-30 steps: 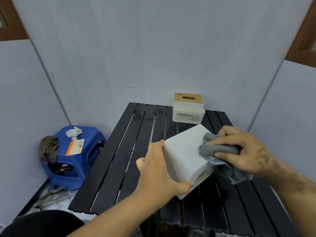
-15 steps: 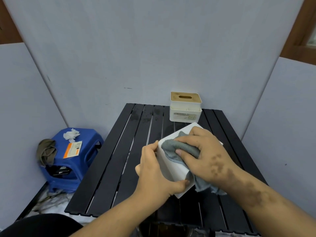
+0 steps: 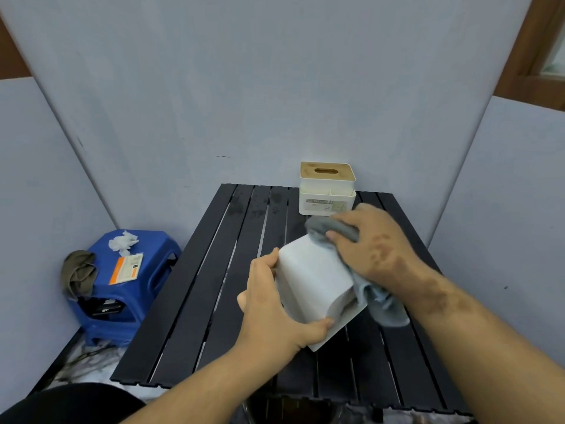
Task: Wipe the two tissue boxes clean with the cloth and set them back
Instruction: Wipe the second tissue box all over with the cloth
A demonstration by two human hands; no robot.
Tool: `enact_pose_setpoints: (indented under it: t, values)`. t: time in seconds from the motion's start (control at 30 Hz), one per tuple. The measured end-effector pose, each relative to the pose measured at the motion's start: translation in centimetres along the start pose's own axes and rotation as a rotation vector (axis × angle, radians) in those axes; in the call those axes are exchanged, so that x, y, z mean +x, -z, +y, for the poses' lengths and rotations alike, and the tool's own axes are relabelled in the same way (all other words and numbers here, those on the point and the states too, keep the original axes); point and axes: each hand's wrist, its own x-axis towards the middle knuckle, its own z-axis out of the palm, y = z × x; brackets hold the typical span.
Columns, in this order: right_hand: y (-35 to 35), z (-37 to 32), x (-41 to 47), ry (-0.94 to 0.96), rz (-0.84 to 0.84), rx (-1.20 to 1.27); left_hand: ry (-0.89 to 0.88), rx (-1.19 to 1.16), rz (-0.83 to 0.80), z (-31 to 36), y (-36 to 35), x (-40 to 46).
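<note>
A white tissue box (image 3: 315, 280) is held tilted above the black slatted table (image 3: 195, 301), its plain underside turned up toward me. My left hand (image 3: 272, 304) grips its near left edge. My right hand (image 3: 376, 243) presses a grey cloth (image 3: 333, 229) against the box's far upper corner, and the rest of the cloth (image 3: 385, 304) hangs down to the right of the box. A second white tissue box (image 3: 327, 188) with a wooden slotted lid stands upright at the table's far edge, against the wall.
A blue plastic stool (image 3: 122, 289) stands on the floor left of the table, with a crumpled tissue, an orange-and-white card and an olive rag on it. Grey panels close in the back and both sides. The far table slats look wet.
My right hand has slid the cloth from the box's middle up to its far corner. The box has tipped a little more upright in my left hand.
</note>
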Motion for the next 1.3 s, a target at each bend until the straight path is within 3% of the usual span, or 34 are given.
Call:
enact_pose_setpoints:
  t: [0.17,0.23,0.3,0.37,0.43,0.63,0.73,0.97,1.1,1.3]
  values:
    - [0.2,3.5,0.6,-0.234,0.059,0.077,-0.013,0.024,0.003,-0.1,0.0,0.1]
    - [-0.1,2.6,-0.1,-0.237,0.047,-0.080,-0.027,0.035,0.006,-0.1,-0.1,0.1]
    - [-0.6,0.4,-1.4,-0.095,0.041,-0.202,-0.038,0.037,0.005,-0.2,-0.2,0.1]
    - [-1.0,-2.2,-2.6,0.097,-0.009,-0.157,-0.044,0.028,0.004,-0.3,-0.1,0.1]
    - [-1.4,-3.1,-2.7,0.174,-0.082,-0.132,-0.050,0.022,0.008,-0.3,-0.1,0.1]
    - [-0.3,1.7,0.2,-0.134,0.011,-0.085,-0.031,0.034,0.019,0.2,-0.2,0.0]
    - [-0.1,4.1,0.4,-0.162,0.032,-0.027,-0.043,0.046,0.018,0.1,-0.2,-0.1]
    - [-0.2,6.1,-2.5,-0.016,0.174,0.245,-0.032,0.045,-0.006,0.1,0.0,0.1]
    - [-0.4,5.0,-4.8,0.212,0.234,0.103,-0.029,0.053,-0.018,0.0,0.0,0.2]
    - [-1.7,1.9,-6.8,0.475,0.138,0.052,-0.018,0.066,-0.027,0.4,0.3,0.3]
